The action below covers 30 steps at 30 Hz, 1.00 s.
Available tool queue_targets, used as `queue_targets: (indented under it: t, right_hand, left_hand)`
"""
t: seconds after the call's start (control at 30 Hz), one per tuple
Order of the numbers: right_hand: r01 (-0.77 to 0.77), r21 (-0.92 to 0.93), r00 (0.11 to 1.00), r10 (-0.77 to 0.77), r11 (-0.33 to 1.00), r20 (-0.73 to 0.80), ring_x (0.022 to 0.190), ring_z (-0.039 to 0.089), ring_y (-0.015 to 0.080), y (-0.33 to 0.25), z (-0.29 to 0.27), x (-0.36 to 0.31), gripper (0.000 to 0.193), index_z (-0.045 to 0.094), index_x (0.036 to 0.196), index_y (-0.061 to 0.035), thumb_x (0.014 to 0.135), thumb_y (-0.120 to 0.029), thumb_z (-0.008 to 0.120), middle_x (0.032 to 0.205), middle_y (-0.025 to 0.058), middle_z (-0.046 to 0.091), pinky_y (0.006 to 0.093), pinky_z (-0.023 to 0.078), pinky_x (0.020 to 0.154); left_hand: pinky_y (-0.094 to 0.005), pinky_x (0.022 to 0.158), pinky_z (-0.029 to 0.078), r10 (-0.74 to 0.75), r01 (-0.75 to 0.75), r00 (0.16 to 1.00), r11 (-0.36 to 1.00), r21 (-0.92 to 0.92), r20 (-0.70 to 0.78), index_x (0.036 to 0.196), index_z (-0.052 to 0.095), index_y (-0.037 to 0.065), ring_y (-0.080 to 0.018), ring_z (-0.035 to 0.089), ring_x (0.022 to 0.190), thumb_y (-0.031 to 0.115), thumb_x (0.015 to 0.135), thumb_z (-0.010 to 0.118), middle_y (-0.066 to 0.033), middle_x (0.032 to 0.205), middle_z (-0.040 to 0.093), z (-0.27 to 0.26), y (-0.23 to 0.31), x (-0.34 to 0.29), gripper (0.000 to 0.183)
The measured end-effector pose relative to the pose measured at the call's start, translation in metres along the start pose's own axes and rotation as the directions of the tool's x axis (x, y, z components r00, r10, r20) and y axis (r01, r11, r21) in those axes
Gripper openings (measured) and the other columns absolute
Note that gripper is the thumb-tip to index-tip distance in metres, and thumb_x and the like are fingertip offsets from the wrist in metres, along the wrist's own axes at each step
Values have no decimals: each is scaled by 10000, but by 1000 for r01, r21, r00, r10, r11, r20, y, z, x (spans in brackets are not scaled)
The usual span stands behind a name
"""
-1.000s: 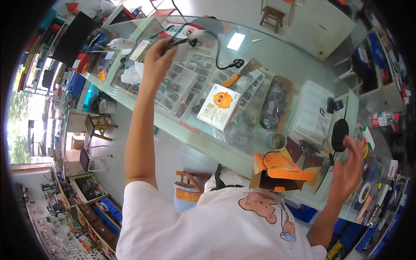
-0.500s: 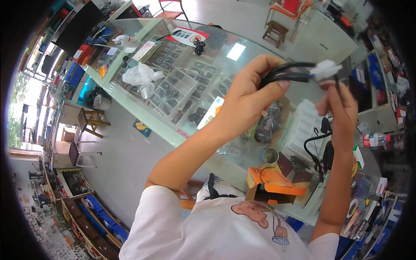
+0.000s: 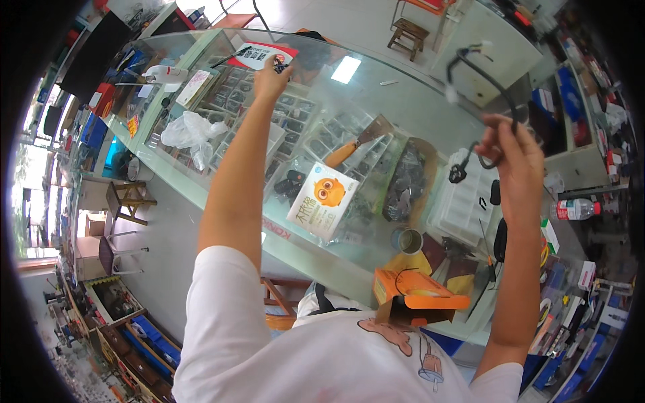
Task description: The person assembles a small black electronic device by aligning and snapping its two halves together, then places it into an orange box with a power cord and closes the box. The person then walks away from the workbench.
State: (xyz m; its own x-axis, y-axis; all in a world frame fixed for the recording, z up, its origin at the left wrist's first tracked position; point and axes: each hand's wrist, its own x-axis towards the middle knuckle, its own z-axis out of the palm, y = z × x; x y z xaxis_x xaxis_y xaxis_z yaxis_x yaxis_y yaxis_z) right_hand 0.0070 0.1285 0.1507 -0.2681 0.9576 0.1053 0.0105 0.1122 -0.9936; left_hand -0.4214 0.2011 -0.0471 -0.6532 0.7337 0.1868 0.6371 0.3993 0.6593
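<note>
My left hand (image 3: 270,82) is stretched far out over the glass counter, its fingers closed on a small black part (image 3: 281,66) beside a red and white sign (image 3: 263,55). Much of that part is hidden by the fingers. At the right, my right hand (image 3: 514,144) holds a black cable (image 3: 498,86) up in the air, pinched between the fingers. The cable bends in a loop, with a blurred white connector (image 3: 451,94) near its upper left and a black plug (image 3: 458,173) hanging below.
On the glass counter (image 3: 295,258) lie a wooden-handled scraper (image 3: 359,141), a white packet with an orange cartoon (image 3: 322,201), a crumpled plastic bag (image 3: 191,136) and a white tray (image 3: 463,208). An open orange box (image 3: 420,295) and a round tin (image 3: 408,240) stand nearer me.
My left hand has let go of the cable and moved left and away to the small black part. The scraper and packet are uncovered. The cable now hangs from my right hand alone.
</note>
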Motion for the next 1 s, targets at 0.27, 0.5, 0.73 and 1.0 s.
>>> queue_targets:
  t: [0.27,0.5,0.73,1.0]
  right_hand:
    - [-77,-450,996,84,889,-5,557,342,10,18,-14,17,295,662,1022,-10,935,-262,534,635,-63,442,197,238,483]
    - [-257,-503,952,307,825,18,528,377,25,87,-42,46,291,656,1006,-11,907,-264,552,608,-46,478,204,269,470]
    - [-240,-597,965,255,765,-62,610,534,97,119,-71,51,401,605,1098,24,822,-267,626,773,80,657,248,413,584]
    - [-92,-616,991,9,782,-137,829,577,115,96,-83,4,395,582,1163,-21,841,-247,624,996,65,649,266,455,712]
  left_hand:
    - [-353,796,513,0,7,999,986,-164,46,1096,559,47,-230,638,928,248,740,736,-158,1022,638,13,-18,-4,446]
    - [-364,841,543,259,289,892,304,-908,371,1115,498,2,-176,608,933,-2,784,644,-96,1045,587,-61,72,-94,361]
    - [-328,841,509,503,199,763,415,-888,406,1100,502,12,-147,578,947,-30,758,651,-56,1036,564,-93,122,-177,376]
    - [-271,794,479,547,-46,754,598,-800,365,1007,557,23,-126,565,900,-44,713,668,-39,992,555,-76,145,-240,321]
